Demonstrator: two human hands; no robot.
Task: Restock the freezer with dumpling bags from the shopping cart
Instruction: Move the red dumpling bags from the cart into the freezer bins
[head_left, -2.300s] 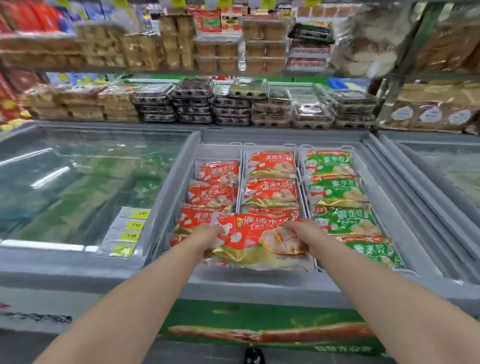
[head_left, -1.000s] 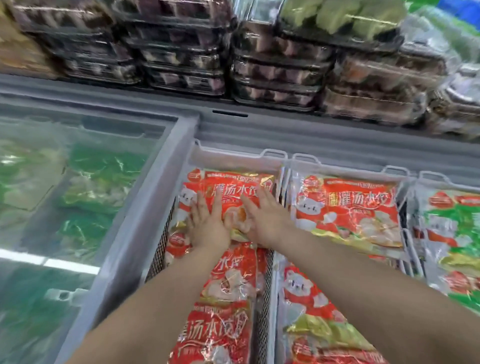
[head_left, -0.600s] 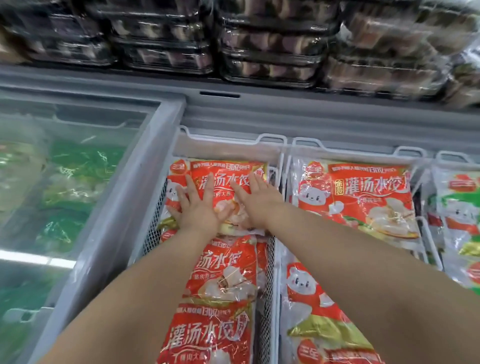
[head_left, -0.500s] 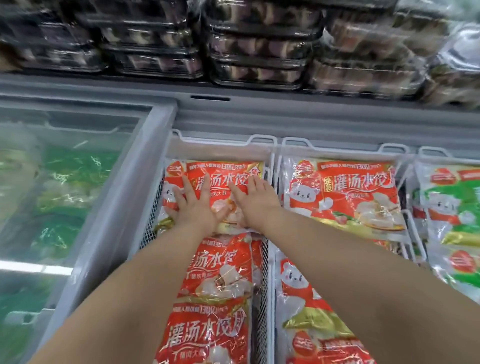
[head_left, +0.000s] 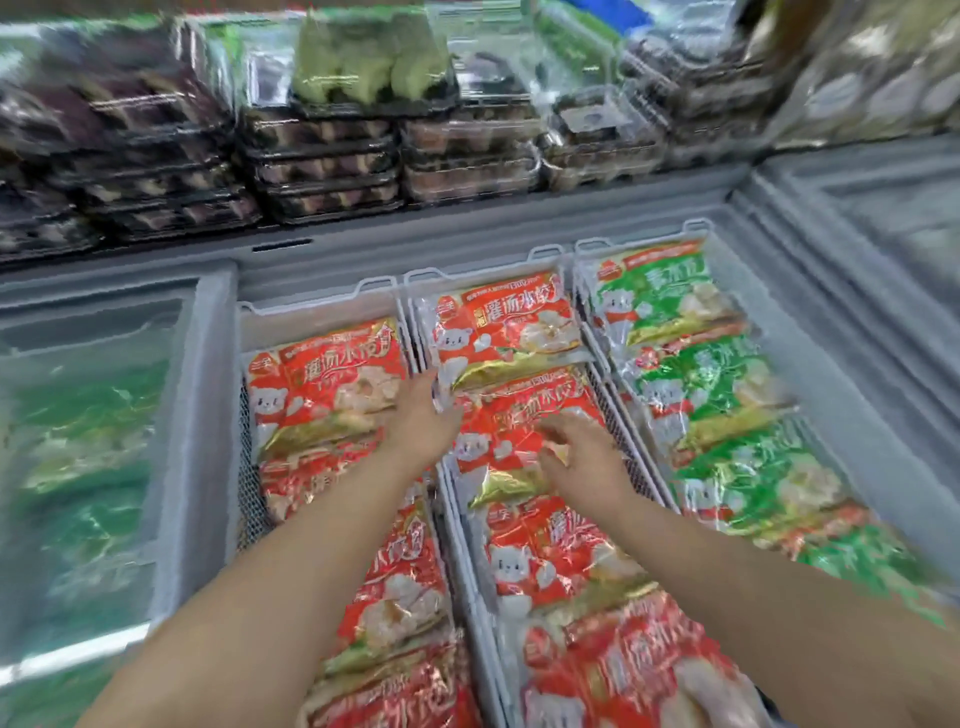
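While both my arms reach out over the open grey chest freezer (head_left: 810, 364), neither hand grips anything. My left hand (head_left: 423, 415) lies across the divider between the left and middle white wire baskets, its fingers hidden past the edge of a bag, so I cannot tell whether they are spread or curled. My right hand (head_left: 576, 447) hovers with fingers apart over a shiny red plastic dumpling bag (head_left: 519, 415), second from the back in the middle basket (head_left: 483, 275); motion blur keeps me from saying whether the fingertips touch it.

Dumpling bags fill all three baskets in overlapping rows: red ones in the left basket (head_left: 317, 306) and the middle one, green ones (head_left: 670, 296) in the right. The rearmost red bag on the left (head_left: 327, 384) lies flat against the back of its basket. No shopping cart is in view.

I judge this to be the tidying step after a bag has gone in, with my hands shifting toward the middle row. The next move calls for either pressing that second red bag flat so the row overlaps evenly, or drawing both hands back and turning to the cart for another bag. Stacked clear-lidded food trays (head_left: 322, 156) crowd the shelf behind the freezer.
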